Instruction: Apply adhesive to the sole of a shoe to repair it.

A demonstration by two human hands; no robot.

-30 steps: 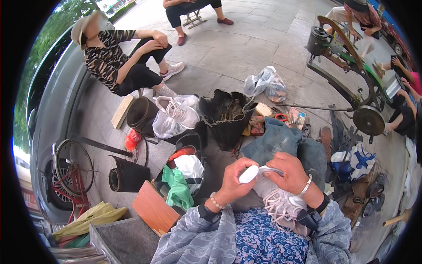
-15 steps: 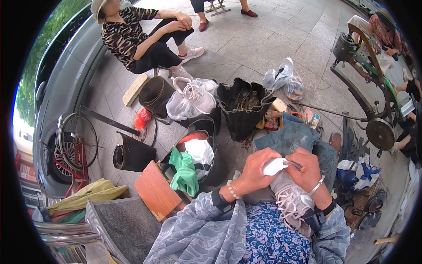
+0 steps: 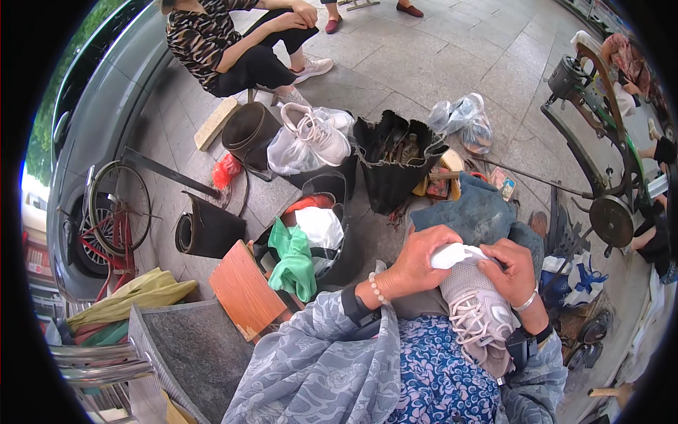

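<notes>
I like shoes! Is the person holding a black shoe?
No, both hands, left hand and right hand, grip a pale grey-white sneaker.

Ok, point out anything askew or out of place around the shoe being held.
Nothing looks spilled or broken. The left hand and right hand grip a pale sneaker toe-up on the lap. Its likely mate, a white sneaker, lies apart on a plastic bag. A green cloth droops over a black bin.

sneaker (image 3: 474,300): we see pale grey mesh, white toe and laces
sleeves (image 3: 311,367): grey-blue, swirling pattern
lap cloth (image 3: 438,374): blue, small white flowers
rag (image 3: 293,258): green, centre frame
board (image 3: 244,290): orange-brown
seated person's top (image 3: 201,35): black-and-tan stripes, upper left
</notes>
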